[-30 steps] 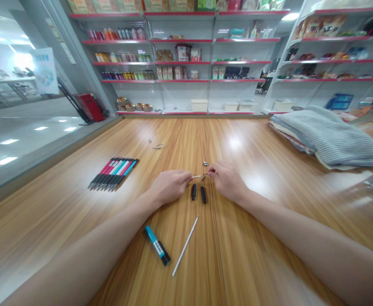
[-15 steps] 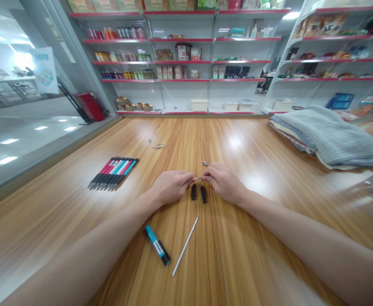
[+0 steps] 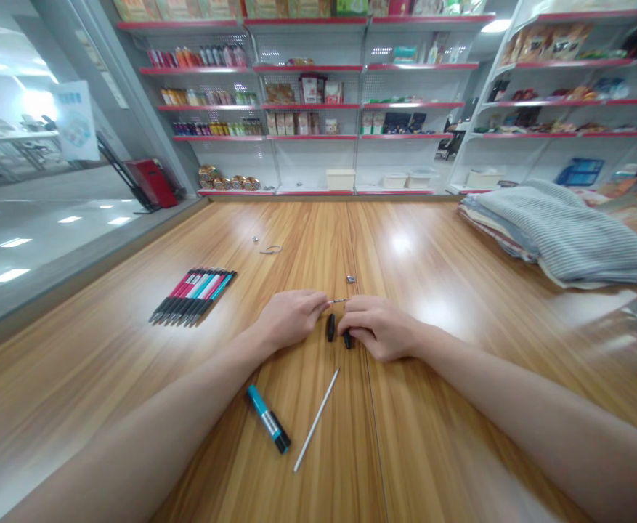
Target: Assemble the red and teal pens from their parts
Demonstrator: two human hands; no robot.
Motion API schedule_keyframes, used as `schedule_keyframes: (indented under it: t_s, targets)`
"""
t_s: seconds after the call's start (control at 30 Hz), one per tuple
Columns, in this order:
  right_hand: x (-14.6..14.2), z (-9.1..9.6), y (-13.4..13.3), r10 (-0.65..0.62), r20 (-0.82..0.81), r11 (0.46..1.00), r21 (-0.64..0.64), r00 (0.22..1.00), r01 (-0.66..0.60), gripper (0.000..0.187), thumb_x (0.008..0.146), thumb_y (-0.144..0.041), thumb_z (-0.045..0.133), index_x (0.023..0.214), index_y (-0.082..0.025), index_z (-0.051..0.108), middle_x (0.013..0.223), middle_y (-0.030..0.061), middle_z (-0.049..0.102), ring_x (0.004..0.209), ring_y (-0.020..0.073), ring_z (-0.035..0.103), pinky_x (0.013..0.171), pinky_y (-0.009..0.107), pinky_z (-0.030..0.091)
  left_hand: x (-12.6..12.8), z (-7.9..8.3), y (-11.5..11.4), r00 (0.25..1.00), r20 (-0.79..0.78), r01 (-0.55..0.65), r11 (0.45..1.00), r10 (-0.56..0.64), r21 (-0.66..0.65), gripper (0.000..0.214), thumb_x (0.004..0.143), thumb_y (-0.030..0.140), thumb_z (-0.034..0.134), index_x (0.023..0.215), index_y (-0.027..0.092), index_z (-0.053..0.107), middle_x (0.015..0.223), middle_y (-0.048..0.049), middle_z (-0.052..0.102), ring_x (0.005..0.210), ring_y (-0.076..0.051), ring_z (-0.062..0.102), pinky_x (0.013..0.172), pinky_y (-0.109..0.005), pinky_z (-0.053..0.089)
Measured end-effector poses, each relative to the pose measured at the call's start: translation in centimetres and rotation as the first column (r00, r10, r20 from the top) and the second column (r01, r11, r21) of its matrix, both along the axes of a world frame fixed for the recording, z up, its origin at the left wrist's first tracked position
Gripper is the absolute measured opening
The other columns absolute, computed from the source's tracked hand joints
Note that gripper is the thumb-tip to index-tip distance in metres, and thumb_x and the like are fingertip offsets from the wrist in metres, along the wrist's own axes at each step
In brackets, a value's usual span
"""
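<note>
- White pen refill (image 3: 317,420), lying slantwise on the wood-grain tabletop (image 3: 438,450) nearest the body, its pointed end directed away.
- Teal-and-black pen barrel (image 3: 269,419), just left of that refill; whether one piece or two side by side, I cannot tell.
- Two short black grips ahead of these: the left black grip (image 3: 330,328) lies free between the hands, the right black grip (image 3: 348,341) partly under the right hand.
- Right hand (image 3: 380,328), fingers bent down over the right black grip and touching it; I cannot tell whether they have closed on it.
- Left hand (image 3: 292,318), thumb and fingers pinched together on a slim pale rod (image 3: 336,301), which points toward the right hand above the black grips.
- Row of assembled pens (image 3: 194,296) in pink, white and teal, side by side well left of the left hand, black grips toward the body.
- Small silver metal parts (image 3: 351,279) just beyond the hands.
- Thin looped strip (image 3: 271,250) and a tiny shiny piece (image 3: 256,239), farther off.
- Folded striped cloths (image 3: 574,232), stacked far right.
- Red-edged shelves (image 3: 312,136) behind, carrying bottles (image 3: 217,129), packets and pale bins (image 3: 341,179).
</note>
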State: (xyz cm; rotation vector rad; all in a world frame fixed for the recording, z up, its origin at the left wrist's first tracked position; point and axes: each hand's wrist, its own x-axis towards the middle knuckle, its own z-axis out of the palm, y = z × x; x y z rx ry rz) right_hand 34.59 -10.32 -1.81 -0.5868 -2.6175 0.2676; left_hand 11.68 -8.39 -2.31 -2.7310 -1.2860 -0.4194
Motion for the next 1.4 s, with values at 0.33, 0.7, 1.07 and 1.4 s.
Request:
schedule_keyframes:
  t_s: [0.33, 0.7, 1.07, 1.4]
  targets:
    - [-0.08, 0.3, 0.12, -0.223, -0.068, 0.97, 0.079, 0.973, 0.228, 0.011, 0.081, -0.011, 0.054, 0.089, -0.017, 0.059, 0.09, 0.0069, 0.056, 0.088, 0.0194, 0.053, 0.078, 0.032, 0.045, 0.13, 0.21, -0.15, 1.0, 0.009, -0.006, 1.0, 0.006, 0.006, 0.033, 0.097, 0.039, 0.032, 0.087, 0.022, 0.058, 0.084, -0.0025, 0.068, 0.078, -0.017, 0.062, 0.063, -0.026, 0.037]
    - [0.19, -0.28, 0.87, -0.551, -0.153, 0.81, 0.138, 0.82, 0.57, 0.01, 0.082, -0.01, 0.053, 0.088, -0.017, 0.058, 0.09, 0.0075, 0.058, 0.086, 0.0203, 0.053, 0.075, 0.032, 0.043, -0.04, 0.07, -0.05, 0.998, 0.044, -0.049, 0.999, 0.049, 0.013, 0.034, 0.097, 0.041, 0.032, 0.086, 0.022, 0.059, 0.082, -0.0035, 0.066, 0.076, -0.018, 0.061, 0.062, -0.026, 0.036]
    - [-0.25, 0.29, 0.34, -0.472, -0.131, 0.853, 0.184, 0.872, 0.489, 0.011, 0.084, -0.011, 0.051, 0.089, -0.018, 0.058, 0.091, 0.0088, 0.056, 0.09, 0.0215, 0.051, 0.077, 0.034, 0.045, 0.11, 0.23, -0.27, 0.999, 0.031, 0.003, 1.0, -0.004, 0.01, 0.034, 0.097, 0.041, 0.032, 0.087, 0.022, 0.058, 0.083, -0.0029, 0.067, 0.075, -0.016, 0.061, 0.062, -0.026, 0.036]
    - [-0.3, 0.56, 0.28, -0.427, -0.112, 0.86, 0.259, 0.898, 0.441, 0.017, 0.084, -0.009, 0.047, 0.091, -0.017, 0.06, 0.091, 0.011, 0.054, 0.09, 0.024, 0.048, 0.078, 0.039, 0.045, 0.03, 0.15, -0.22, 0.999, 0.042, 0.02, 0.999, -0.021, 0.03, 0.034, 0.097, 0.042, 0.032, 0.089, 0.022, 0.058, 0.087, -0.0032, 0.067, 0.078, -0.016, 0.062, 0.064, -0.025, 0.038]
